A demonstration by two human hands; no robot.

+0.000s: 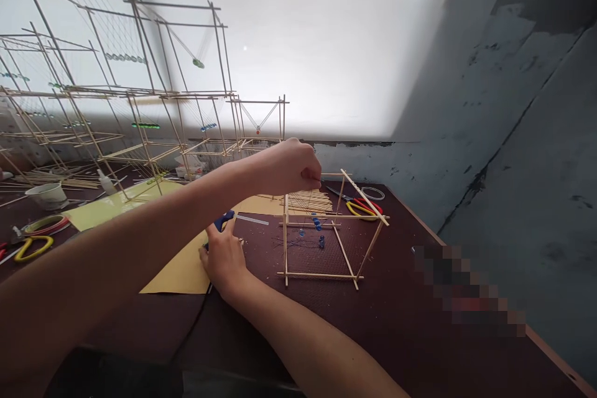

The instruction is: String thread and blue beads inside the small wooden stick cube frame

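My left hand point(298, 165) is raised over the wooden stick frame point(321, 276), its fingers pinched together on a thin thread point(311, 199) that runs down into the frame. Several blue glass beads point(316, 222) hang or lie inside that frame, with thin threads around them. Lower and to the left, under my left forearm, my right hand point(227, 261) is wrapped round a blue glue gun point(226, 220), partly hidden by the hand. A clear glue stick point(252, 219) shows beside it, and a dark cord point(198, 317) trails toward the table edge.
Stacked stick frames with hanging beads point(125, 58) fill the left back. Scissors with red and yellow handles point(364, 208) lie behind the near frame. Loose sticks point(317, 201), yellow paper point(180, 273), a white cup point(45, 196) and tape rolls point(46, 224) are on the dark table point(392, 311).
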